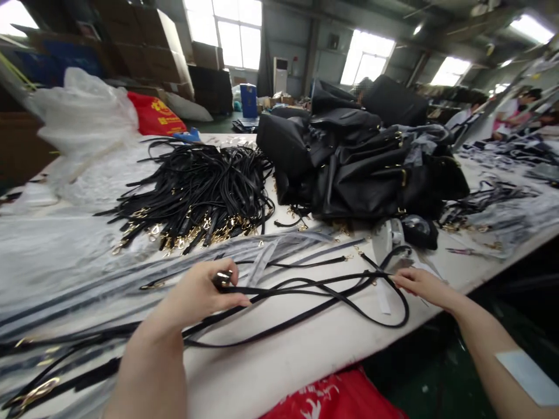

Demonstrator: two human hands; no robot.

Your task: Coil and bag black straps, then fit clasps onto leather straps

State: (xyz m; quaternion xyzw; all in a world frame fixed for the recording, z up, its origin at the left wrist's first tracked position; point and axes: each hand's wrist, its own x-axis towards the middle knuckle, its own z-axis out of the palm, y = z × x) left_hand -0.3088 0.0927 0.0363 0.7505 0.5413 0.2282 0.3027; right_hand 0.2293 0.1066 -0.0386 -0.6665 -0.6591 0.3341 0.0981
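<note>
My left hand [205, 291] is closed around the gold-metal end of a black strap [257, 290], above the near part of the white table. The strap runs to the right in a long line. At its other end my right hand [414, 283] pinches it between thumb and fingertips. Beneath and beside it, more black strap [279, 326] lies in loose loops on the table. Behind the strap lies a thinner one with a gold clasp [349, 256]. Clear plastic sleeves with straps [100, 291] stretch out to the left of my left hand.
A heap of black straps with gold clasps [209, 186] lies at centre left; black bags [362, 174] are piled behind. A silvery round object [388, 238] stands near my right hand. Crumpled clear plastic [87, 116] and a red bag [152, 113] sit at the left.
</note>
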